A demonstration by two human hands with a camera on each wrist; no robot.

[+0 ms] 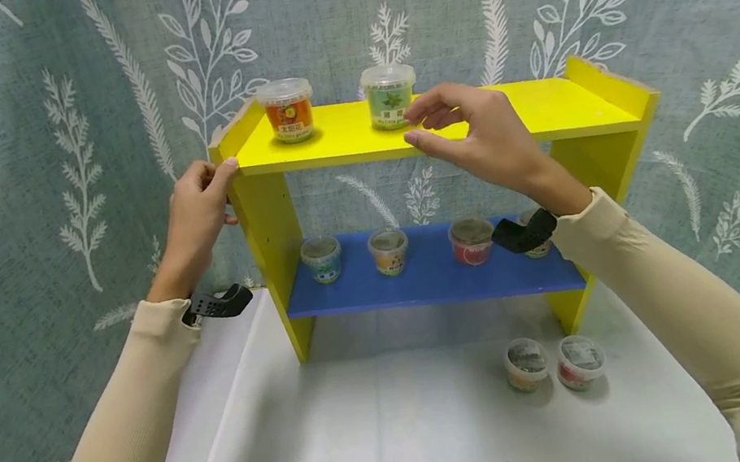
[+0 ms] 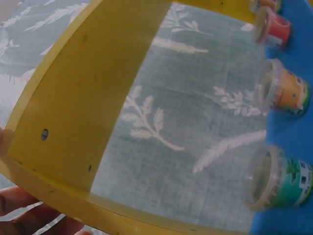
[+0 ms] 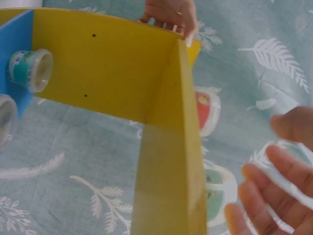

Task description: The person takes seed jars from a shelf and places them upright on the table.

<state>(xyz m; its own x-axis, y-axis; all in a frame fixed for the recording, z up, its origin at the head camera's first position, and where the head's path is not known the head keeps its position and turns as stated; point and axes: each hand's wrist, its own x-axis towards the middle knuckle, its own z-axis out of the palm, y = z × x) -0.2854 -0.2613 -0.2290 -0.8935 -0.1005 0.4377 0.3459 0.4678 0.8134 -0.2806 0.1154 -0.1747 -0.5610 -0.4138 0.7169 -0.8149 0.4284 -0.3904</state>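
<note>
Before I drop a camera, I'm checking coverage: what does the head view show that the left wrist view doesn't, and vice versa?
Only head: the right hand, two upper cups on the top board, and two table cups. Only left wrist: the top board's underside. Both: the left hand, and the blue shelf with four shelf cups.

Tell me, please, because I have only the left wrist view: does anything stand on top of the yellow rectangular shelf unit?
Observer: Yes, two round clear-plastic cups with lids: an orange-labelled cup and a green-labelled cup.
Operator: Thank you. Is anything close to them?
Observer: The person's right hand is close beside the green-labelled cup; whether it touches, I cannot tell.
Operator: And what stands lower, in front of the shelf unit?
Observer: On the flat white surface stand a small orange-toned plastic cup and, right of it in the head view, a small red-toned plastic cup.
</note>
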